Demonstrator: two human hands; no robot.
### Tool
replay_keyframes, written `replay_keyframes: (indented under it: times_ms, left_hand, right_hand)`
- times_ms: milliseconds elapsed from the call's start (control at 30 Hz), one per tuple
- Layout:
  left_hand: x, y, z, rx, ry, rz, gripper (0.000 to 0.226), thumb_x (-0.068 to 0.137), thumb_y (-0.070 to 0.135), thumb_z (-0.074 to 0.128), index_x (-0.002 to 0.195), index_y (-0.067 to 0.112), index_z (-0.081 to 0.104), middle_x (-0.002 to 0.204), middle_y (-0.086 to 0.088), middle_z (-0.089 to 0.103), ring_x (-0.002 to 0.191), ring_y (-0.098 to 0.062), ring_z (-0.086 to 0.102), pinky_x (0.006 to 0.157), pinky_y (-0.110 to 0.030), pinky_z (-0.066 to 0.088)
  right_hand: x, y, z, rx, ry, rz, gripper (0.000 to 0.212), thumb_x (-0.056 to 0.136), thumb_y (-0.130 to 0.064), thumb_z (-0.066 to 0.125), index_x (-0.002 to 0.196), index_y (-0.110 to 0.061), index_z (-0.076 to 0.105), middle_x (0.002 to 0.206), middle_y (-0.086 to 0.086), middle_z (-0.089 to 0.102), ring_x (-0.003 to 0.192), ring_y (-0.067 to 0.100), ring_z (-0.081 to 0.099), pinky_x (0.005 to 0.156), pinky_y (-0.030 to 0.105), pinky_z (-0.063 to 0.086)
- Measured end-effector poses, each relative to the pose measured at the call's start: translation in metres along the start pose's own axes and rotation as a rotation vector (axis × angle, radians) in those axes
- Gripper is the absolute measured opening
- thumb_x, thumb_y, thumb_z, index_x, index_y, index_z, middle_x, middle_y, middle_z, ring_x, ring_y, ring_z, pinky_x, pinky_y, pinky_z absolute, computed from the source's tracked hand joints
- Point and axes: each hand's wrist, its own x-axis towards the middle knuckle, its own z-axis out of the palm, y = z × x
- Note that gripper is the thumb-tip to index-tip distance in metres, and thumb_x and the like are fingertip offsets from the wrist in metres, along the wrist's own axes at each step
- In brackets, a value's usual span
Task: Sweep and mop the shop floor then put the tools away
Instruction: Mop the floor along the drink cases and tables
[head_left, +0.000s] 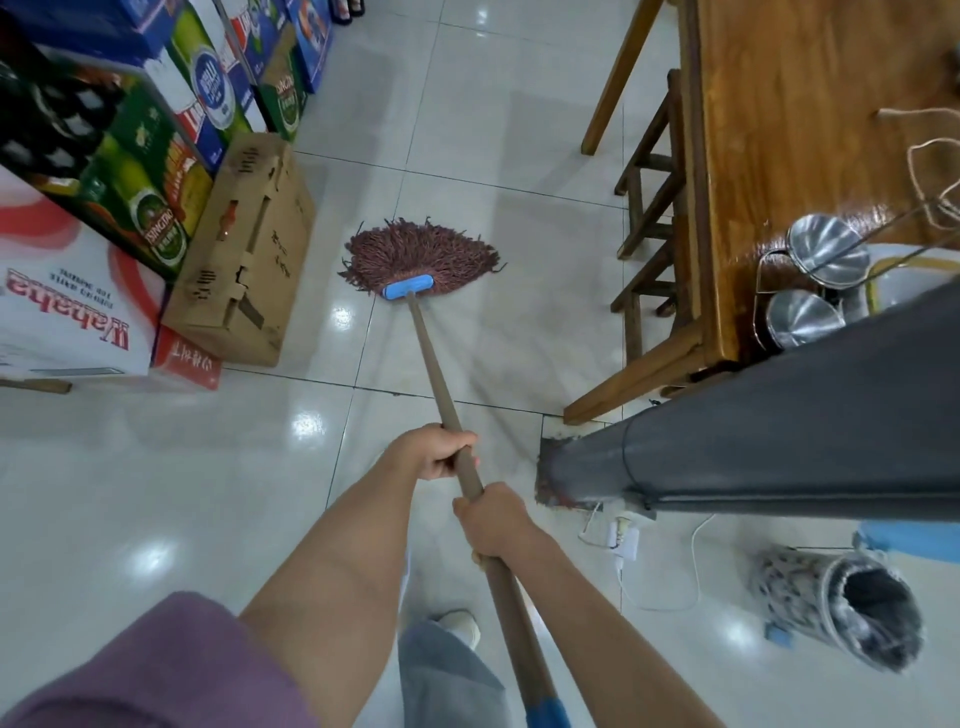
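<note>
A mop with a reddish-brown string head (421, 257) and a blue clamp (408, 287) lies spread on the glossy white tile floor (156, 467). Its long brown handle (435, 364) runs back toward me. My left hand (434, 451) grips the handle higher up the shaft, nearer the head. My right hand (491, 519) grips it just behind, closer to my body. The handle's lower end, with a blue band, passes beside my leg at the bottom edge.
Stacked drink cartons (104, 171) and a brown cardboard box (249, 249) line the left. A wooden table (810, 130) with stools (649, 208) stands at right. A grey pillar (779, 431), a power strip with a white cable (626, 540) and a lined waste bin (852, 608) are near right.
</note>
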Motion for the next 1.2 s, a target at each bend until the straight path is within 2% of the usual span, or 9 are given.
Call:
replay_keyframes:
  times_ms: [167, 333, 433, 567, 633, 800, 967, 1067, 1200]
  left_hand:
    - [0.003, 0.026, -0.024, 0.037, 0.011, 0.006, 0.01, 0.093, 0.009, 0.053, 0.086, 0.005, 0.049, 0.076, -0.007, 0.056, 0.045, -0.008, 0.064, 0.047, -0.019, 0.053]
    - [0.014, 0.063, -0.05, 0.05, 0.006, 0.003, 0.01, 0.094, 0.01, 0.054, 0.089, 0.004, 0.048, 0.077, -0.008, 0.057, 0.053, -0.01, 0.065, 0.058, -0.022, 0.056]
    - [0.024, 0.095, -0.072, 0.038, 0.012, 0.014, 0.012, 0.094, 0.011, 0.056, 0.089, 0.003, 0.049, 0.078, -0.009, 0.058, 0.066, -0.014, 0.061, 0.068, -0.025, 0.055]
    - [0.039, 0.134, -0.097, 0.057, 0.015, -0.006, 0.012, 0.092, 0.01, 0.057, 0.091, 0.003, 0.049, 0.075, -0.009, 0.06, 0.053, -0.012, 0.065, 0.068, -0.027, 0.056]
    - [0.045, 0.152, -0.104, 0.061, 0.013, -0.011, 0.012, 0.093, 0.011, 0.057, 0.091, 0.003, 0.049, 0.075, -0.01, 0.06, 0.057, -0.013, 0.065, 0.072, -0.028, 0.056]
    - [0.058, 0.191, -0.109, 0.079, 0.022, -0.011, 0.011, 0.093, 0.01, 0.055, 0.09, 0.002, 0.047, 0.077, -0.011, 0.061, 0.061, -0.013, 0.065, 0.062, -0.025, 0.057]
    - [0.067, 0.211, -0.117, 0.094, 0.04, -0.019, 0.013, 0.094, 0.01, 0.055, 0.086, 0.003, 0.047, 0.078, -0.011, 0.06, 0.064, -0.014, 0.064, 0.064, -0.026, 0.056]
    - [0.066, 0.207, -0.115, 0.075, 0.048, -0.028, 0.013, 0.093, 0.011, 0.055, 0.088, 0.003, 0.047, 0.079, -0.011, 0.06, 0.068, -0.015, 0.063, 0.059, -0.024, 0.057]
    - [0.06, 0.195, -0.105, 0.025, 0.051, 0.001, 0.022, 0.092, 0.011, 0.058, 0.107, -0.001, 0.048, 0.08, -0.012, 0.061, 0.068, -0.016, 0.064, 0.051, -0.025, 0.056]
  right_hand:
    - [0.012, -0.034, -0.001, 0.122, -0.065, 0.038, 0.024, 0.093, -0.027, 0.049, 0.098, -0.005, 0.046, 0.073, 0.006, 0.052, 0.043, 0.019, 0.052, 0.039, 0.022, 0.04]
    - [0.036, -0.073, -0.005, 0.104, -0.053, 0.023, 0.022, 0.09, -0.03, 0.05, 0.087, -0.008, 0.046, 0.088, 0.011, 0.057, 0.064, 0.028, 0.059, 0.063, 0.035, 0.053]
    - [0.054, -0.107, -0.011, 0.119, -0.051, 0.015, 0.023, 0.09, -0.03, 0.05, 0.077, -0.013, 0.043, 0.088, 0.011, 0.058, 0.065, 0.027, 0.059, 0.064, 0.033, 0.05]
    - [0.077, -0.148, -0.021, 0.136, -0.054, 0.031, 0.024, 0.09, -0.03, 0.049, 0.076, -0.013, 0.042, 0.082, 0.009, 0.057, 0.066, 0.027, 0.058, 0.064, 0.032, 0.05]
    - [0.087, -0.164, -0.026, 0.139, -0.051, 0.04, 0.024, 0.09, -0.031, 0.049, 0.076, -0.013, 0.042, 0.079, 0.008, 0.056, 0.068, 0.028, 0.058, 0.066, 0.034, 0.051]
    - [0.113, -0.19, -0.045, 0.088, -0.028, 0.028, 0.025, 0.089, -0.032, 0.049, 0.073, -0.015, 0.039, 0.087, 0.01, 0.056, 0.064, 0.027, 0.056, 0.064, 0.031, 0.048]
    - [0.129, -0.204, -0.05, 0.086, -0.024, 0.017, 0.025, 0.09, -0.033, 0.05, 0.079, -0.011, 0.045, 0.075, 0.007, 0.054, 0.051, 0.019, 0.049, 0.058, 0.029, 0.046]
    - [0.127, -0.2, -0.049, 0.088, -0.018, 0.014, 0.026, 0.089, -0.032, 0.05, 0.074, -0.013, 0.042, 0.074, 0.006, 0.052, 0.053, 0.021, 0.049, 0.057, 0.028, 0.045]
    - [0.115, -0.187, -0.052, 0.077, 0.005, -0.018, 0.026, 0.088, -0.032, 0.051, 0.072, -0.013, 0.043, 0.069, 0.004, 0.051, 0.055, 0.022, 0.05, 0.061, 0.03, 0.046]
